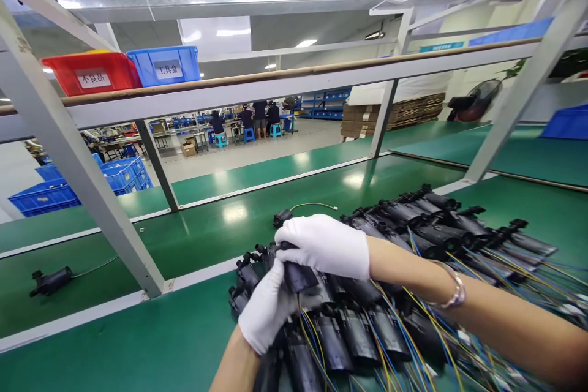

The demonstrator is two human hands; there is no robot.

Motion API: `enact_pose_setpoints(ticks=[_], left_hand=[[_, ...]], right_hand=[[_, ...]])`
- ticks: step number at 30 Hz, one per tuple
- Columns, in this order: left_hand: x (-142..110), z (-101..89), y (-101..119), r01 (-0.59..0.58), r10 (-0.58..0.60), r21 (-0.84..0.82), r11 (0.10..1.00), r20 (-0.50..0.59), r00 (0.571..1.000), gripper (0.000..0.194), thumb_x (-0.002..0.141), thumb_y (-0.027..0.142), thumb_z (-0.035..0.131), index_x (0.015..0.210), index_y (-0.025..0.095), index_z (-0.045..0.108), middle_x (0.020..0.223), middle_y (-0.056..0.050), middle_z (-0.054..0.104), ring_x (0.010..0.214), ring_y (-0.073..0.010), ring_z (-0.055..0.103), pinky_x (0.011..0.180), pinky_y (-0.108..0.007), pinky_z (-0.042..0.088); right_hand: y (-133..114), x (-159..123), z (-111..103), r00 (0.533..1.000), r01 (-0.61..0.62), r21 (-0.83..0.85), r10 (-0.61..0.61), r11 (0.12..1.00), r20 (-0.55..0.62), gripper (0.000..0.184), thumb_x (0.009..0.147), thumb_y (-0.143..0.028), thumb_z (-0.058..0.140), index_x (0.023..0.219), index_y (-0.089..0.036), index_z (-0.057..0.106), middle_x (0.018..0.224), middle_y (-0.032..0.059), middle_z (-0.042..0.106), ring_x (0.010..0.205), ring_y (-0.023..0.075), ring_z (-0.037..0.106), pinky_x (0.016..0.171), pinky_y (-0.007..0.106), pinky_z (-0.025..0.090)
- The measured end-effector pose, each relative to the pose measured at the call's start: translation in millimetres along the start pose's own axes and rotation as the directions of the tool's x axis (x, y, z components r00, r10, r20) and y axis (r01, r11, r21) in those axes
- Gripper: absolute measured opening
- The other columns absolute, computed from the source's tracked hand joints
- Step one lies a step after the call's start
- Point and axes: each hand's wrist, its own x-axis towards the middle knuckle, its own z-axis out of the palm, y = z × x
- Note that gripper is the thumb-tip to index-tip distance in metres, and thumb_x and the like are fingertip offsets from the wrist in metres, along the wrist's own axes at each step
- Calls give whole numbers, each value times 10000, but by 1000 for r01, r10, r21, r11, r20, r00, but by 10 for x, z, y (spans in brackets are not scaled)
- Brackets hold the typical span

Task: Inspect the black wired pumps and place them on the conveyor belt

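Both hands wear white gloves and meet over a pile of black motor-like cylinders [353,334] with thin coloured wires. Between them is one black cylinder [298,278], its wires hanging from the lower end. My left hand [269,309] grips it from the lower left, its thumb raised against the side. My right hand [321,248] wraps over its upper end from the right, fingers curled; what the fingertips touch is hidden. Just behind the hands, a small black part with a pale wire [282,218] lies on the green mat.
A single black cylinder [52,280] lies at the left. Many more cylinders [427,220] spread to the right, wires trailing. A slanted white post [98,159] rises at left. On the shelf above stand a red bin [94,72] and a blue bin [164,66]. People work far behind.
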Motion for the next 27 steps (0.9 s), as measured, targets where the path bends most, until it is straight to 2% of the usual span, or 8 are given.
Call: enact_pose_setpoints(ticks=[3,6,8,11,18,22,24,27], left_hand=[[-64,163,-86,111,-82,-189,976,152,985,759,784,794,509,1039,94,653,970,-152,694,759,-217,678,681,-338,549],[-121,211,-87,155,-74,-382,911,218,973,763,783,796,507,1011,88,673,863,-104,690,600,-145,642,526,-235,491],[-146,204,-64,147,-44,-427,892,240,970,766,749,802,550,1024,98,678,822,-76,688,549,-129,625,469,-215,458],[-178,184,-28,108,-5,-416,903,239,971,748,713,796,602,1043,128,678,805,-52,691,532,-120,610,439,-205,423],[-243,172,-47,42,5,-172,984,262,965,917,622,945,449,1025,151,671,897,-114,701,652,-200,638,580,-313,498],[-305,185,23,10,22,-117,993,267,963,862,672,920,432,970,148,673,943,-140,699,807,-262,670,666,-351,522],[-344,204,73,-70,73,-20,997,231,970,778,744,848,469,1005,137,649,978,-144,693,870,-271,670,737,-367,529],[-374,234,74,-274,268,296,915,59,961,560,752,555,737,1137,195,547,1081,-91,667,969,-239,643,898,-382,499]], right_hand=[[-124,-163,-121,987,-72,137,91,988,-133,269,980,-424,530,1040,-222,697,960,51,738,872,243,696,718,308,507],[-207,-419,-101,901,-108,452,280,886,-332,309,987,-422,461,1036,-222,691,966,37,745,885,206,694,777,297,528],[-234,-611,-30,843,-126,582,395,803,-364,330,981,-440,443,982,-232,699,943,30,753,877,202,699,781,296,541],[-255,-854,124,814,-186,656,489,731,-315,343,964,-473,461,916,-251,719,893,21,764,829,206,713,738,289,560],[-291,-1085,397,809,-267,729,558,630,-186,394,963,-542,452,902,-272,733,891,4,767,823,201,715,700,259,559],[-298,-1092,432,808,-254,756,562,603,-176,437,961,-583,447,877,-256,724,861,17,753,799,199,702,729,270,545],[-306,-1098,444,816,-218,767,544,604,-196,509,966,-624,406,829,-238,707,790,28,728,745,196,685,707,275,539],[-324,-1128,491,855,-143,792,477,594,-203,620,985,-673,292,831,-218,683,746,38,692,710,195,662,684,280,534]])
